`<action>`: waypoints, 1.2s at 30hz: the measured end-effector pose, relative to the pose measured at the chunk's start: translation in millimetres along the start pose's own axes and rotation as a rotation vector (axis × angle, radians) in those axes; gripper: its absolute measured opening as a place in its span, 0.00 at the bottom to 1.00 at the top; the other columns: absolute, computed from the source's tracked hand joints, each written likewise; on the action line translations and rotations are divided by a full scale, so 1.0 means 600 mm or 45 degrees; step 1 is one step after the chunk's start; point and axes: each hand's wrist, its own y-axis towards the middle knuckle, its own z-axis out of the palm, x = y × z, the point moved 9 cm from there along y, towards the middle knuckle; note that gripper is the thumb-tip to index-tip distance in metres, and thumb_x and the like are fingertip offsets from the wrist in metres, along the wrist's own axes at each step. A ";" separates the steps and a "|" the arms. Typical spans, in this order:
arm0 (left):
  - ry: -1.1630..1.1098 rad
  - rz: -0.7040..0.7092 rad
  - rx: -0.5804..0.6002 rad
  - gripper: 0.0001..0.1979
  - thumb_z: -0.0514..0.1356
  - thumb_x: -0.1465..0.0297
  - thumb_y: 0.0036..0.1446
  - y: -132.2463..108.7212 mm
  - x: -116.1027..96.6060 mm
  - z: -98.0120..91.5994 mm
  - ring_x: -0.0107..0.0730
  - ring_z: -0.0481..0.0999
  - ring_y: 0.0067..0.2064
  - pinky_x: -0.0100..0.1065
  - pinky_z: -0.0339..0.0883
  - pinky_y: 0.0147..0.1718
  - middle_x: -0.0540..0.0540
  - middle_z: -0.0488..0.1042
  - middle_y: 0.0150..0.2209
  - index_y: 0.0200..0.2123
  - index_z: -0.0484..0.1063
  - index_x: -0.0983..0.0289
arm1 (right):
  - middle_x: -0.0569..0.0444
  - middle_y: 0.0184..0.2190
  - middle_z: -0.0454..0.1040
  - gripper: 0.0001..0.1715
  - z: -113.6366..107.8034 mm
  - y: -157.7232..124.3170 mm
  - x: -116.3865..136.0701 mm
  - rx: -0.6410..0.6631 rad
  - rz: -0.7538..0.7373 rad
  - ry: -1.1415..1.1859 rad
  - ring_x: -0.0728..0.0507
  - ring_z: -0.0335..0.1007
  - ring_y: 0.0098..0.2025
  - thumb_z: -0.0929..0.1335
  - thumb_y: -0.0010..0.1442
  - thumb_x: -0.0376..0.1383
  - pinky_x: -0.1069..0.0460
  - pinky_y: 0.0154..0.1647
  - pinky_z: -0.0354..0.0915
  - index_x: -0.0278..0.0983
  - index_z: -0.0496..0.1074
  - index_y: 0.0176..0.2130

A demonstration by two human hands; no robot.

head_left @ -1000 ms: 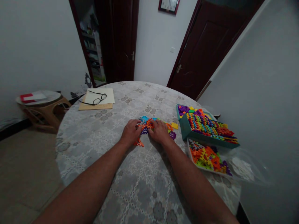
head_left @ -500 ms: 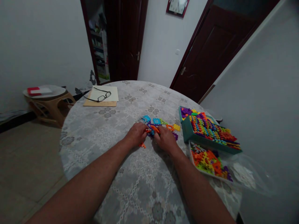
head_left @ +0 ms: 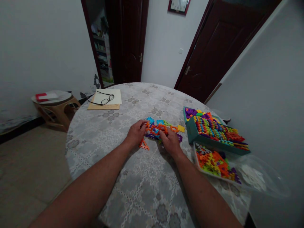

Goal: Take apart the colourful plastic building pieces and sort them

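Note:
My left hand (head_left: 137,132) is closed on the left end of an orange toothed plastic building piece (head_left: 154,129). On its right end my right hand (head_left: 169,139) grips the orange pieces between thumb and fingers. Blue pieces (head_left: 150,120) and a purple piece (head_left: 152,136) lie just behind and under the held part; whether they are joined to it I cannot tell. A yellow piece (head_left: 181,128) sits beyond my right hand. Near my left hand an orange triangular piece (head_left: 144,144) rests on the patterned tablecloth (head_left: 133,186).
On the right stands a teal box (head_left: 193,133) packed with colourful pieces. Before it is a clear plastic tray (head_left: 198,166) of loose pieces, beside a clear plastic bag (head_left: 263,177). Eyeglasses (head_left: 104,101) lie on paper (head_left: 116,95) at the far left. A stool (head_left: 57,109) stands beyond.
My hands have drawn slightly apart, and more of the orange piece shows between them. The view has shifted slightly, moving the table a little to the right.

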 end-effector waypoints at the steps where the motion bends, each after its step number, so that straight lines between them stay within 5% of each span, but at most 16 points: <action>1: -0.134 -0.051 0.031 0.17 0.58 0.69 0.67 0.000 0.003 0.007 0.42 0.83 0.49 0.39 0.80 0.47 0.57 0.84 0.50 0.55 0.80 0.61 | 0.52 0.38 0.83 0.17 0.003 -0.001 0.003 -0.001 -0.003 -0.018 0.40 0.77 0.40 0.67 0.71 0.47 0.50 0.42 0.66 0.39 0.79 0.43; 6: -0.577 -0.196 0.262 0.21 0.63 0.64 0.65 -0.007 0.017 0.054 0.41 0.84 0.47 0.40 0.82 0.42 0.60 0.82 0.52 0.59 0.76 0.62 | 0.53 0.33 0.80 0.18 0.008 0.000 0.002 -0.027 0.040 -0.087 0.41 0.73 0.36 0.66 0.71 0.47 0.51 0.39 0.63 0.39 0.77 0.38; 11: -0.554 -0.142 0.415 0.30 0.71 0.70 0.56 -0.016 0.009 0.072 0.37 0.84 0.44 0.38 0.82 0.42 0.59 0.83 0.51 0.62 0.75 0.59 | 0.54 0.31 0.78 0.19 0.009 0.003 -0.001 -0.024 0.043 -0.075 0.43 0.71 0.34 0.65 0.71 0.49 0.51 0.37 0.61 0.39 0.76 0.36; 20: -0.584 -0.238 0.336 0.32 0.64 0.78 0.53 -0.010 0.024 0.062 0.34 0.84 0.40 0.38 0.82 0.41 0.58 0.82 0.49 0.63 0.75 0.61 | 0.55 0.30 0.77 0.20 -0.018 0.001 -0.012 -0.140 0.152 0.056 0.42 0.73 0.34 0.63 0.73 0.51 0.50 0.38 0.64 0.42 0.71 0.35; 25: -0.438 -0.218 0.312 0.33 0.63 0.77 0.52 -0.011 0.020 0.049 0.36 0.83 0.37 0.38 0.80 0.38 0.58 0.84 0.46 0.63 0.76 0.60 | 0.56 0.29 0.76 0.19 -0.013 -0.001 -0.004 -0.066 0.104 0.085 0.42 0.72 0.33 0.63 0.73 0.50 0.51 0.36 0.65 0.42 0.72 0.38; 31: -0.198 0.037 0.182 0.23 0.64 0.75 0.50 -0.003 -0.017 0.018 0.47 0.84 0.51 0.47 0.79 0.53 0.60 0.84 0.55 0.50 0.84 0.58 | 0.50 0.47 0.84 0.21 0.009 -0.006 0.036 0.091 -0.106 0.077 0.40 0.79 0.48 0.62 0.75 0.46 0.48 0.53 0.71 0.39 0.78 0.53; 36: -0.374 -0.019 0.466 0.15 0.63 0.68 0.58 -0.013 -0.024 0.049 0.44 0.84 0.47 0.46 0.80 0.51 0.59 0.86 0.46 0.47 0.84 0.59 | 0.50 0.58 0.83 0.22 0.024 -0.009 0.046 0.174 -0.183 -0.018 0.41 0.79 0.59 0.61 0.77 0.40 0.48 0.63 0.70 0.41 0.76 0.61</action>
